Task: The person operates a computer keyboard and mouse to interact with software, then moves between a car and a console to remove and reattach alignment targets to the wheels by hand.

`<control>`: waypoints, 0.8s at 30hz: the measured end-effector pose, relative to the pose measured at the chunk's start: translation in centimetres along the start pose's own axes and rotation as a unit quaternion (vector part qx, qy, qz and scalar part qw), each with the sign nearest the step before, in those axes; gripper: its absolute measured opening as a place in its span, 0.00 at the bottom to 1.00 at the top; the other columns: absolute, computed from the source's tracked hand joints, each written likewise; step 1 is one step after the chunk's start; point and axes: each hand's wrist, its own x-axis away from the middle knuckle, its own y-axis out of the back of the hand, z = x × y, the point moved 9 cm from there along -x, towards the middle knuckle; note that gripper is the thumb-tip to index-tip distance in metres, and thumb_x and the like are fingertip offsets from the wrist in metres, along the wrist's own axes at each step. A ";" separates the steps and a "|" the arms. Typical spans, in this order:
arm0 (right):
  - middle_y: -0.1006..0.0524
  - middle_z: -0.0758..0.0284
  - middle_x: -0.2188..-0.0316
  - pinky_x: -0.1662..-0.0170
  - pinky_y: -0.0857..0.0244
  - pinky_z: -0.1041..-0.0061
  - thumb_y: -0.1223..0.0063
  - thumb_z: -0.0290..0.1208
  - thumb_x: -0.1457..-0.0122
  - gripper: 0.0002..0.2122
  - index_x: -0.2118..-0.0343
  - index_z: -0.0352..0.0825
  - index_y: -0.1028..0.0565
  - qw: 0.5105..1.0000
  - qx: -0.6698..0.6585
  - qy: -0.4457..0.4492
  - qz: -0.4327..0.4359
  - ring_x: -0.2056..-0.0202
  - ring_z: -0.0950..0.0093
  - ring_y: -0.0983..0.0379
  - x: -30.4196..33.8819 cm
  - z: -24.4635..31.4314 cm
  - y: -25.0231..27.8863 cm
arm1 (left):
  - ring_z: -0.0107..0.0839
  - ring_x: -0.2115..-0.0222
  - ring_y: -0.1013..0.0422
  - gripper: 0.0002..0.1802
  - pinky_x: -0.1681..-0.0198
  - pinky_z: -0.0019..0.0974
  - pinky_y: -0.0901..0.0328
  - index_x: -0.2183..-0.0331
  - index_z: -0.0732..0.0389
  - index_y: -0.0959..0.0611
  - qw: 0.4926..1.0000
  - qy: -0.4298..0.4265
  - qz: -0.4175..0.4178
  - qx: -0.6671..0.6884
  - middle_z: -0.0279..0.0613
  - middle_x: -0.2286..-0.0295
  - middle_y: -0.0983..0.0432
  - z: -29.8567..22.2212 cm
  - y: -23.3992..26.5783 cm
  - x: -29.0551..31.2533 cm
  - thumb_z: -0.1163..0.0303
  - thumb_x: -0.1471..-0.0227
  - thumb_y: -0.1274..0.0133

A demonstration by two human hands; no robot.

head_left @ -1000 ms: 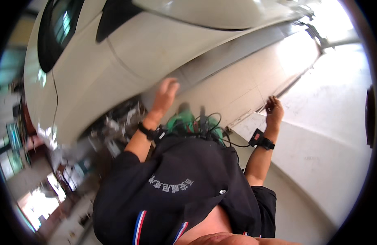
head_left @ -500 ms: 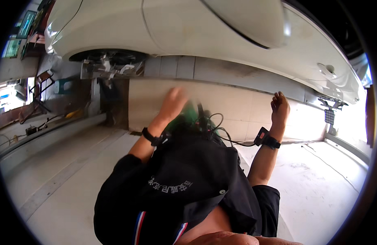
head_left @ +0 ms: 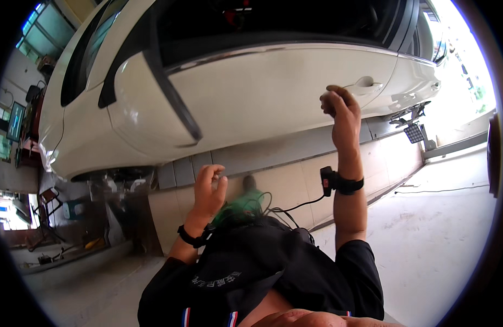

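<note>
A cream-white car (head_left: 251,82) stands side-on before me. My right hand (head_left: 344,111) is raised in front of its door, close beside the door handle (head_left: 365,83); whether it touches the car I cannot tell. Its fingers are curled together, and the inside of the grip is hidden. Lower and to the left, my left hand (head_left: 209,191) hangs over the floor with bent fingers and the thumb standing apart, nothing visible in it. A dark band with a small box (head_left: 327,181) sits on my right wrist, with a black cable leading from it; another dark band (head_left: 190,237) circles my left wrist.
The side mirror (head_left: 139,101) juts toward me. Grey lift platform panels (head_left: 262,152) run under the car, and a wheel-mounted target (head_left: 412,132) sticks out at the far right. Left of me are a dark recess, a folding stand (head_left: 48,210) and a monitor (head_left: 16,121).
My view has tilted up, showing more of the car's door and window. My right hand has come up to the door handle area. My left hand is no longer blurred.
</note>
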 end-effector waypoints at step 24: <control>0.19 0.60 0.65 0.59 0.28 0.72 0.50 0.35 0.40 0.14 0.56 0.33 0.22 0.691 0.622 0.224 0.291 0.65 0.70 0.22 -48.7 3.8 -18.9 | 0.24 0.77 0.37 0.09 0.74 0.29 0.41 0.72 0.64 0.23 0.935 -0.114 -0.330 -0.058 0.37 0.74 0.29 -13.6 -0.7 -28.4 0.76 0.42 0.57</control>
